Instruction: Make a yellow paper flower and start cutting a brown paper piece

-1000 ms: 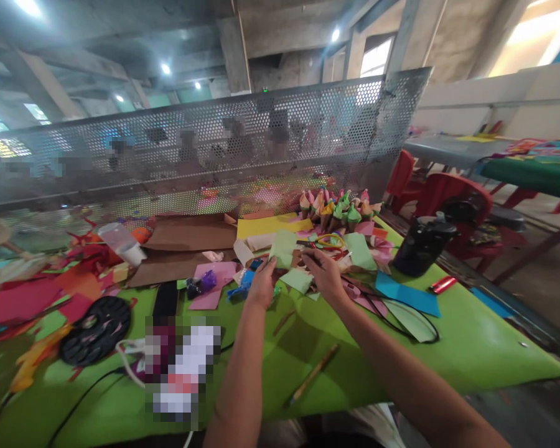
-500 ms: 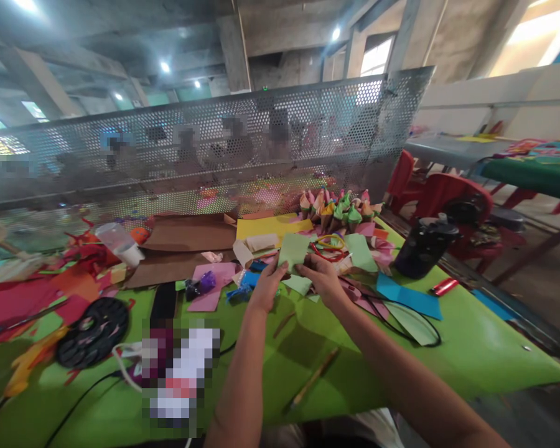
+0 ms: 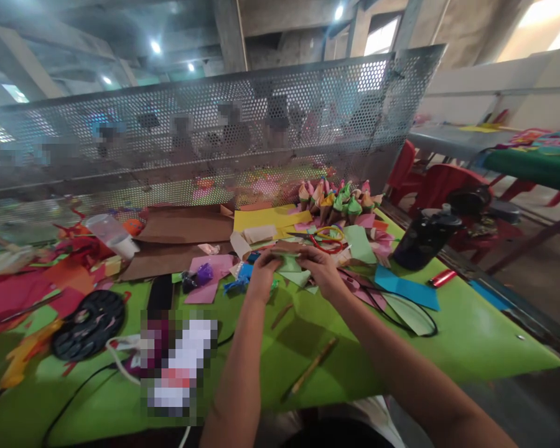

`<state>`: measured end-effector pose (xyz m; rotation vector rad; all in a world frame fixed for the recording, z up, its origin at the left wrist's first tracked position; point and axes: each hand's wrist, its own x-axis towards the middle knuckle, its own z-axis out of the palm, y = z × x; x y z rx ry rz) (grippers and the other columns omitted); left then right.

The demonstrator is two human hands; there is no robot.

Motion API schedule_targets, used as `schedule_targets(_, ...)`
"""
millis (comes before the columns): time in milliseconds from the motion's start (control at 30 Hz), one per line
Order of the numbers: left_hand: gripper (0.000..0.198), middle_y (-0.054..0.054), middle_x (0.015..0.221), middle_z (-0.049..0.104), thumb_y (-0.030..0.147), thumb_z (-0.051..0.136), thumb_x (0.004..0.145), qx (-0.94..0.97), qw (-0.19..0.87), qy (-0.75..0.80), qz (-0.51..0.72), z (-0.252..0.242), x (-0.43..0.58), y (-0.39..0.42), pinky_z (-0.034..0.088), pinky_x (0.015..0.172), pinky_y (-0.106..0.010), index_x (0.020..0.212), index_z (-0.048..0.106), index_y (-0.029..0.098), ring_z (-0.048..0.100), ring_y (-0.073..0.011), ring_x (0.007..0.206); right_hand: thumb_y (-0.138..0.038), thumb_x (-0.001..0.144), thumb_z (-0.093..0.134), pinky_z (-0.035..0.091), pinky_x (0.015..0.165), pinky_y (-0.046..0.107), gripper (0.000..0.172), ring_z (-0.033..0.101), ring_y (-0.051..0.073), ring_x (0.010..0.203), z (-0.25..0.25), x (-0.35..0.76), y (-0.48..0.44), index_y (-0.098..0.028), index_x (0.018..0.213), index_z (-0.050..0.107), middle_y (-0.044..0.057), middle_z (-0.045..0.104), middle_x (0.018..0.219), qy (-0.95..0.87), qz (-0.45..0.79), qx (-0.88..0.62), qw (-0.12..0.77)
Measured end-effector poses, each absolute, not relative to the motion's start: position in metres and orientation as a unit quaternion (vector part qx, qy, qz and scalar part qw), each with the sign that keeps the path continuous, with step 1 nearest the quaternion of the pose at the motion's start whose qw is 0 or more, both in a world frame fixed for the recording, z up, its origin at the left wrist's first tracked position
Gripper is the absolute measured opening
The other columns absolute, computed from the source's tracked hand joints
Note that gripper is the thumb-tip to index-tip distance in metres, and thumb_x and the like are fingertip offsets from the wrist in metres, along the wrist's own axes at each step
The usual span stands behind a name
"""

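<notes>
My left hand (image 3: 262, 274) and my right hand (image 3: 323, 270) meet over the green table (image 3: 452, 348), both pinched on a light green paper piece (image 3: 291, 266) held low between them. The paper looks bent or folded over between my fingers. More light green paper (image 3: 303, 280) lies just under it. Red-handled scissors (image 3: 327, 240) lie right behind my right hand. A cluster of small coloured paper cones (image 3: 338, 202) stands further back.
A black bottle (image 3: 422, 239) stands at the right, with blue paper (image 3: 406, 289) and a red lighter (image 3: 441, 278) near it. Brown card (image 3: 182, 227), a plastic cup (image 3: 107, 233), a black round reel (image 3: 91, 317) and paper scraps lie left. A perforated metal screen (image 3: 214, 137) backs the table. Two pencils (image 3: 310, 368) lie near me.
The green paper was held upright and flat; now both hands have brought it down and bent it between them. The view has tilted slightly downward.
</notes>
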<state>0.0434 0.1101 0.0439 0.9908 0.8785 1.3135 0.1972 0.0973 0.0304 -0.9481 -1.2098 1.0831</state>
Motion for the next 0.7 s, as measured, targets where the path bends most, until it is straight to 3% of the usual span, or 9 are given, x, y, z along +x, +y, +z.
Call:
schedule_targets(133,0.015,0.001,0.075,0.072,0.021,0.077,0.055,0.375,0.625,0.373,0.574,0.043,0.043,0.110,0.048,0.063,-0.023,0.068,0.070,0.019,0.064,-0.0146,0.070,-0.035,0.071,0.062,0.042,0.059,0.029,0.023,0.053,0.016,0.061,0.031,0.200,0.094,-0.021,0.080,0.078,0.001,0.066,0.070,-0.528,0.474,-0.422,0.564)
schedule_targets(200,0.018,0.001,0.077,0.072,0.023,0.078,0.055,0.363,0.628,0.384,0.572,0.042,0.042,0.112,0.049,0.063,-0.023,0.070,0.070,0.019,0.065,-0.0147,0.072,-0.030,0.071,0.060,0.046,0.068,0.031,0.023,0.059,0.019,0.071,0.035,0.202,0.092,-0.022,0.080,0.079,0.002,0.069,0.078,-0.555,0.455,-0.422,0.555)
schedule_targets(300,0.022,-0.001,0.080,0.073,0.027,0.080,0.056,0.353,0.629,0.397,0.567,0.040,0.041,0.115,0.049,0.062,-0.023,0.075,0.072,0.018,0.065,-0.0140,0.071,-0.024,0.068,0.062,0.049,0.085,0.036,0.027,0.063,0.024,0.097,0.041,0.205,0.090,-0.024,0.088,0.080,0.005,0.072,0.104,-0.630,0.372,-0.401,0.552)
schedule_targets(367,0.026,-0.002,0.080,0.072,0.032,0.081,0.056,0.356,0.634,0.398,0.560,0.040,0.041,0.115,0.050,0.061,-0.024,0.077,0.073,0.017,0.065,-0.0147,0.072,-0.025,0.067,0.067,0.048,0.090,0.038,0.022,0.062,0.026,0.102,0.041,0.206,0.091,-0.024,0.087,0.078,0.006,0.072,0.106,-0.647,0.324,-0.401,0.562)
schedule_targets(433,0.031,-0.004,0.078,0.072,0.039,0.082,0.059,0.370,0.640,0.398,0.543,0.041,0.041,0.114,0.049,0.061,-0.025,0.078,0.074,0.016,0.066,-0.0163,0.073,-0.032,0.070,0.071,0.049,0.084,0.036,0.014,0.062,0.025,0.091,0.038,0.206,0.094,-0.023,0.081,0.073,0.005,0.071,0.091,-0.619,0.321,-0.426,0.576)
schedule_targets(567,0.040,-0.003,0.080,0.072,0.053,0.082,0.068,0.423,0.601,0.425,0.529,0.041,0.041,0.112,0.049,0.064,-0.025,0.087,0.076,0.018,0.065,-0.0175,0.077,-0.046,0.071,0.073,0.046,0.065,0.031,0.026,0.055,0.019,0.069,0.033,0.205,0.100,-0.023,0.077,0.065,0.000,0.064,0.071,-0.549,0.391,-0.445,0.589)
schedule_targets(700,0.033,0.000,0.077,0.070,0.045,0.088,0.068,0.483,0.538,0.412,0.555,0.038,0.042,0.114,0.047,0.072,-0.026,0.084,0.076,0.019,0.062,-0.0174,0.079,-0.053,0.068,0.076,0.045,0.059,0.030,0.033,0.054,0.018,0.063,0.035,0.203,0.101,-0.024,0.071,0.062,-0.001,0.061,0.065,-0.548,0.416,-0.430,0.585)
